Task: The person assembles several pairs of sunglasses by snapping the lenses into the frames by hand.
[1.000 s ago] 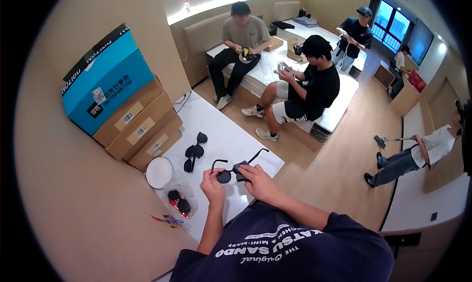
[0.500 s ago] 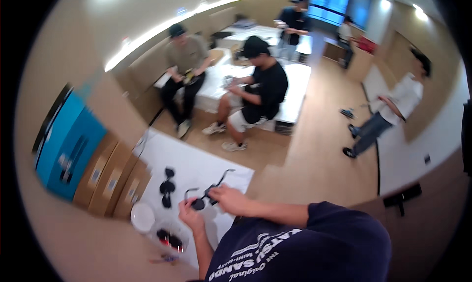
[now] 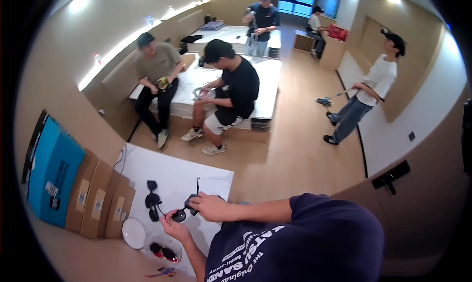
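Over the white table [image 3: 201, 174], a pair of dark sunglasses [image 3: 179, 216] is held between my two hands, its temples unfolded. My left hand [image 3: 176, 228] pinches the frame at its left side. Closed around the other side is my right hand [image 3: 212, 207], with a small dark grey piece that looks like a cloth [image 3: 191, 202] under its fingers, covering that lens. More dark sunglasses [image 3: 152, 199] lie in a row just left of my hands. Nearer to me, a clear container [image 3: 178, 246] holds sunglasses, some with red parts.
A white round dish [image 3: 133, 234] stands by the cardboard boxes [image 3: 92, 203] and a blue box [image 3: 54, 171] on the left. Beyond the table, people sit on a bed [image 3: 189, 88]. Another person holds a mop [image 3: 324, 101] on the right. A door handle [image 3: 391, 176] is at lower right.
The view has shifted, so the whole scene sits further left and is sharper. The sunglasses have turned in my hands; my right hand now covers more of one lens.
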### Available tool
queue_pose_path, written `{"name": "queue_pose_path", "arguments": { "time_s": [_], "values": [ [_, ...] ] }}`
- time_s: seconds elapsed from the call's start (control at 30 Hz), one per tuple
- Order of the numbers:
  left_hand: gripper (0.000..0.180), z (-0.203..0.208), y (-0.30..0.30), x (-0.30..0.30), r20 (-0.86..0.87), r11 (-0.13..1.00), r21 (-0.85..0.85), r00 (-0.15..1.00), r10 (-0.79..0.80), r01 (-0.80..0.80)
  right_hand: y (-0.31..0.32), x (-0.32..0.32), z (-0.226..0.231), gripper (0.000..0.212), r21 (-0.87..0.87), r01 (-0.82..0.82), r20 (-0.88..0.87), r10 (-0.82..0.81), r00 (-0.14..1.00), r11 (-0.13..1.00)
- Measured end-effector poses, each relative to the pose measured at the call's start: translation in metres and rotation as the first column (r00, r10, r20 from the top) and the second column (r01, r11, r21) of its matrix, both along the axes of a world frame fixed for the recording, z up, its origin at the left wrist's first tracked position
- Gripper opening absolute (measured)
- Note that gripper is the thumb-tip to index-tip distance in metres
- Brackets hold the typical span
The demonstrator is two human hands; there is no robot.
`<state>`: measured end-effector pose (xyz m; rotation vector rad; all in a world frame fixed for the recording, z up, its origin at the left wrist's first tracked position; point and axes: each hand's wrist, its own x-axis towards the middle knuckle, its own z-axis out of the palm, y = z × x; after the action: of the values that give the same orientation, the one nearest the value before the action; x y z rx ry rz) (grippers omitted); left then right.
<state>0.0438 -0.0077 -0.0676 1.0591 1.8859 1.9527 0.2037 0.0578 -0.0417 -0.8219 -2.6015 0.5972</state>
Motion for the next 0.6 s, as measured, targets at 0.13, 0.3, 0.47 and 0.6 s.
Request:
{"name": "queue_pose_path", "arguments": {
  "time_s": [0.13,0.3,0.47,0.6],
  "values": [
    [0.021,-0.004,-0.003,0.001,-0.111,0.991,0.047,0.986,0.126,-0.122,0.001,0.004,0.011,0.045,0.030,-0.057,-0.050,0.058,0.997,0.998],
    [0.019,-0.004,-0.001,0.009,-0.004,0.994,0.085,0.998,0.065,-0.065,0.005,0.003,0.024,0.045,0.019,0.051,-0.115,-0.048,0.992,0.999],
    [0.016,0.012,0.000,0.017,0.041,0.961,0.238,0.989,0.139,-0.145,0.000,-0.001,0.048,0.051,0.063,0.021,-0.133,-0.012,0.991,0.998],
    [0.021,0.035,-0.001,0.011,-0.147,0.961,0.225,0.969,0.197,-0.161,0.003,0.007,0.053,0.057,0.083,-0.054,-0.212,0.070,0.975,0.995]
  ]
}}
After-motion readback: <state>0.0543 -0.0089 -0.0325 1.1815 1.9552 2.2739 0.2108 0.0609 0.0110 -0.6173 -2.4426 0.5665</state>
